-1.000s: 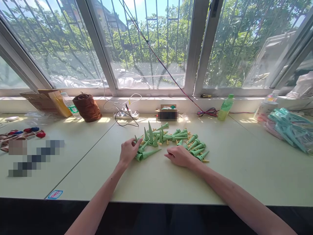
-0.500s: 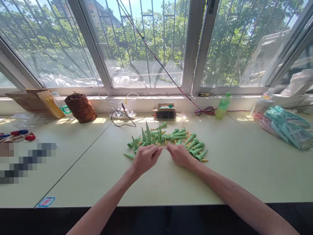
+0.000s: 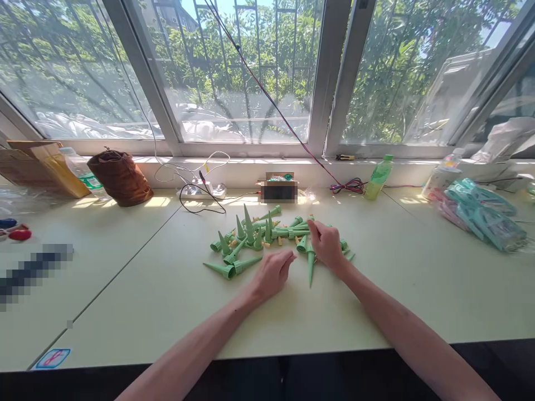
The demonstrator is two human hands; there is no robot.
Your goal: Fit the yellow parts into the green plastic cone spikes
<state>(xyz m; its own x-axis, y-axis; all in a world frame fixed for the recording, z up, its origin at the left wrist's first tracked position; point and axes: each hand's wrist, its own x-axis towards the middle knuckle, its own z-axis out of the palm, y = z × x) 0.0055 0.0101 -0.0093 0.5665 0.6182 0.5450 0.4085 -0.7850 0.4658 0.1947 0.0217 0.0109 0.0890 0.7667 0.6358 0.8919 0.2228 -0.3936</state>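
Note:
A pile of green plastic spikes [image 3: 249, 227], hollow and cone-shaped, is spread over the table, some upright and others on their sides. Small tan pegs [image 3: 280, 241] lie among them. In front of the pile, my left hand [image 3: 272, 273] is closed, fingertips pressed together; whatever they hold is hidden. My right hand [image 3: 327, 245] is over the pile's right part, thumb and fingers pinched at something too small to make out. Just left of it, a single green spike [image 3: 310, 267] points toward me. Several spikes at the right are partly covered by that hand.
Behind the pile are a small cardboard box [image 3: 276, 177], a power strip [image 3: 200, 191] with cables and a brown leather pouch [image 3: 121, 177]. A green bottle [image 3: 378, 177] stands by the window sill. Bagged teal items [image 3: 485, 214] lie at the right.
My right hand has moved right and away from me, over the pile. My left hand has come toward me and slightly right, uncovering spikes at the front left. The view has shifted slightly.

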